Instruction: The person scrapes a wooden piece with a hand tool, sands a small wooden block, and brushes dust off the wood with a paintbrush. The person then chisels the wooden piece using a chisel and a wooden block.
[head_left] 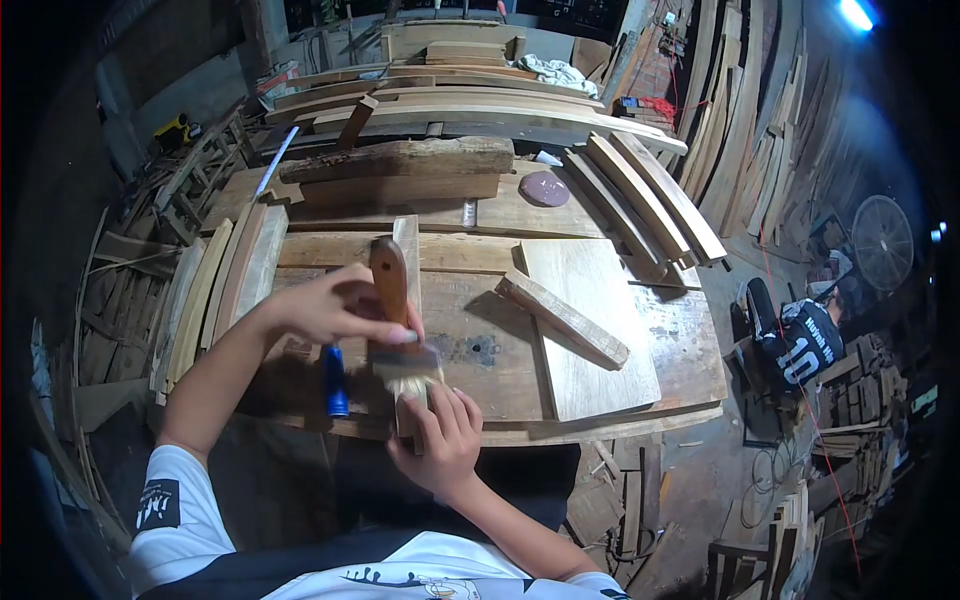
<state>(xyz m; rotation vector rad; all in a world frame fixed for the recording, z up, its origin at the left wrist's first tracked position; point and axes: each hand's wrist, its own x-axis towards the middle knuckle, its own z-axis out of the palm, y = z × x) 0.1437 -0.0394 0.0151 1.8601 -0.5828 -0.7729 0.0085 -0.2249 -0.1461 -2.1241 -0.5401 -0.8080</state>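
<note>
My left hand [340, 305] is closed on a paintbrush with a brown wooden handle [389, 275], held upright. Its wide metal ferrule and pale bristles [412, 385] point down toward my right hand. Beneath the brush, a narrow wooden strip [407, 235] runs away from me across the workbench [460, 400]. At the near end of that strip, my right hand [440, 435] has its fingers curled round it, close to the bristles. Whether the fingertips touch the bristles is hard to tell. A blue cylindrical object [336, 385] is beside the strip, below my left hand.
On the bench's right lies a pale board [590, 300] with a short wood block [565, 318] across it. Rough planks [400, 165] and a round mauve item [545, 188] are farther back. Long boards line both sides. A person [805, 335] sits at right near a fan [883, 243].
</note>
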